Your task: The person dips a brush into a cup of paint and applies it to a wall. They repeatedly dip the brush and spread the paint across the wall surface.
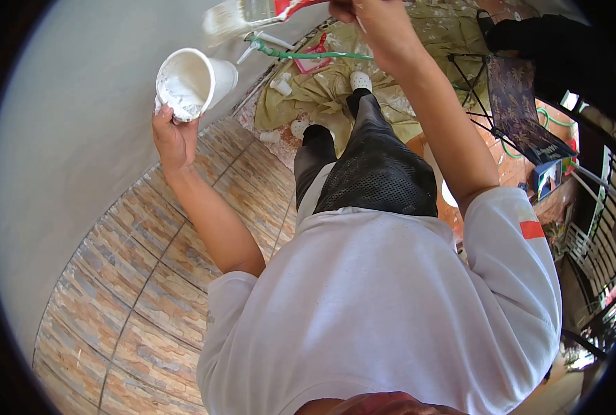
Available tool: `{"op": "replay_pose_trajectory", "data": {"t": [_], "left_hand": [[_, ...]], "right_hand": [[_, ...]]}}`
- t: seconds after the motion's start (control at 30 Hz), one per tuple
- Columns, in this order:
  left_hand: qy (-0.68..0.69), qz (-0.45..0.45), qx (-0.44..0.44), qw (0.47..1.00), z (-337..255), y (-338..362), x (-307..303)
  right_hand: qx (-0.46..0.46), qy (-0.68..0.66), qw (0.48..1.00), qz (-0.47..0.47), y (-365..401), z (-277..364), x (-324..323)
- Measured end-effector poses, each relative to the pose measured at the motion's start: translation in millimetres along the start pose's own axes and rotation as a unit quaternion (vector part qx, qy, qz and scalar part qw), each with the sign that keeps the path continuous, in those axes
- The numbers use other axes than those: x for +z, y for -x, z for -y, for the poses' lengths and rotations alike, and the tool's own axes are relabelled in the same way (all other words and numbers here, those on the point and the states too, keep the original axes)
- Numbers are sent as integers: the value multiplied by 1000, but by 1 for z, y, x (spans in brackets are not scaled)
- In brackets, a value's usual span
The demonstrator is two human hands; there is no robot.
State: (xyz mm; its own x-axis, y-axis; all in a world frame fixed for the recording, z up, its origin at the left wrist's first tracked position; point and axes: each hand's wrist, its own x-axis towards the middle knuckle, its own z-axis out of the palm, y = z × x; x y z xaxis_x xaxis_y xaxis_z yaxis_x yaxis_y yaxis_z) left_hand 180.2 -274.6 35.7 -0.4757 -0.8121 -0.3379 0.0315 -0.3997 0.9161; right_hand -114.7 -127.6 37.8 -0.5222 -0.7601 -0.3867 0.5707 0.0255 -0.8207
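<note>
A white cup [223, 79] with white paint inside is tilted in my left hand [175, 142], whose fingers wrap round its lower side near the wall. White paint coats the cup's inner surface. At the top, my right hand [373, 17] is closed on the red handle of a wide paintbrush [249, 17]. The brush's bristles are coated in white paint and point left, above the cup and apart from it.
A grey wall [66, 131] rises at left above stone-patterned tiles [162, 304]. Around my feet lies a paint-spotted olive cloth [405, 90], with a pink dustpan [313, 59] and a green hose [322, 54]. A folding chair [512, 97] stands at right.
</note>
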Motion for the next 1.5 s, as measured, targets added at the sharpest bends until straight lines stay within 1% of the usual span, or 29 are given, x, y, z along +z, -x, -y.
{"op": "replay_pose_trajectory", "data": {"t": [0.03,0.1,0.13,0.2,0.23,0.33,0.4,0.47,0.5,0.53,0.57,0.6,0.67,0.7,0.73,0.83,0.93,0.97,1.0,1.07,1.1,1.17,1.2,1.27,1.3,1.37,1.4,1.47,1.5], "left_hand": [[6,-10,0,1000,-1,1,4],[16,-22,5,1000,-1,2,13],[7,-30,11,999,1,3,13],[41,-16,-9,999,4,2,6],[45,-12,-6,999,4,2,7],[58,9,1,998,1,2,7],[109,31,-4,993,-2,4,9],[102,26,2,994,-7,6,18],[155,56,7,986,-9,6,19],[207,85,11,975,-11,5,20],[176,40,15,983,-11,7,23],[174,43,17,984,-14,7,30],[159,-10,52,986,-16,6,41],[158,-8,54,986,-16,4,44],[165,-20,65,984,-16,3,46],[154,-39,84,984,-18,1,62],[129,-51,101,985,-17,0,73],[121,-57,110,985,-17,-1,75],[120,-55,110,985,-17,-1,77],[86,-53,130,986,-17,0,81],[86,-52,130,986,-17,0,82],[64,-56,140,987,-18,0,83],[64,-57,140,986,-18,0,84],[61,-56,139,987,-18,1,83],[62,-57,141,986,-19,1,83],[54,-68,142,986,-20,2,85],[56,-68,144,986,-20,2,84],[84,-69,145,983,-19,1,83],[85,-69,147,983,-19,1,84]], "right_hand": [[4,-1,1000,8,-1,-4,-2],[-29,59,998,16,-3,-17,-5],[-27,51,998,26,-2,-21,-5],[14,56,998,16,0,-27,2],[15,17,1000,-16,3,-26,11],[33,-2,999,20,9,-12,15],[41,-10,999,32,12,-3,17],[73,-114,991,-18,12,2,19],[70,-118,990,-21,12,-1,15],[9,-88,996,-26,13,-7,10],[-52,-56,997,-29,14,-11,6],[-56,-59,996,-30,15,-11,5],[-63,-13,996,-68,21,-12,2],[-66,7,997,-48,22,-13,0],[-69,5,996,-49,25,-13,1],[-35,59,997,-30,31,-16,4],[-69,20,997,-34,27,-17,14],[-50,18,998,-19,29,-12,15],[-51,16,998,-20,31,-7,17],[-6,-33,999,-26,33,0,19],[-7,-34,999,-27,33,3,18],[11,-88,996,-2,32,7,17],[11,-88,996,-2,31,7,17],[62,-131,989,-28,27,6,16],[61,-130,989,-26,24,2,13],[119,-194,973,41,19,-5,5],[118,-192,973,43,18,-3,6],[162,-290,942,47,18,2,7],[161,-288,943,48,18,4,7]]}}
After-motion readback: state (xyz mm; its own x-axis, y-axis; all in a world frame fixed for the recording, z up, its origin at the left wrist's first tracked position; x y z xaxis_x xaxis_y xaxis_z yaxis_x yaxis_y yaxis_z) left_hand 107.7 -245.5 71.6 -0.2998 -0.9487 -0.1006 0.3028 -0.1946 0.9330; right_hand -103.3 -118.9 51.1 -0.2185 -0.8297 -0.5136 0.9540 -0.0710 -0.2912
